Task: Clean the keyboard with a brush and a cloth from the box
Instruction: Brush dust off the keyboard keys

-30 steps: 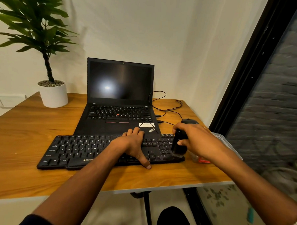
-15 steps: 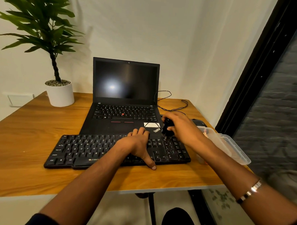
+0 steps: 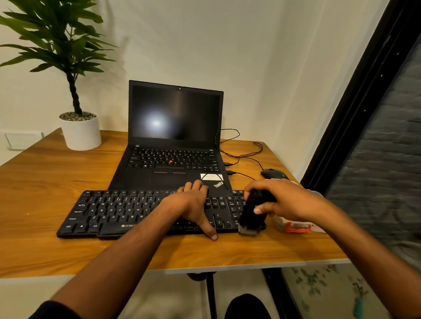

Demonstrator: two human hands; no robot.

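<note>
The left hand (image 3: 193,204) lay flat, fingers spread, on the keyboard (image 3: 120,211); the right hand (image 3: 287,203) had its fingers clamped around a brush (image 3: 250,216) at the keyboard's right end.

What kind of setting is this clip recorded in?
Most likely a small office or home desk corner: a wooden desk against a plain wall holds an open laptop, an external keyboard and a potted plant.
</note>
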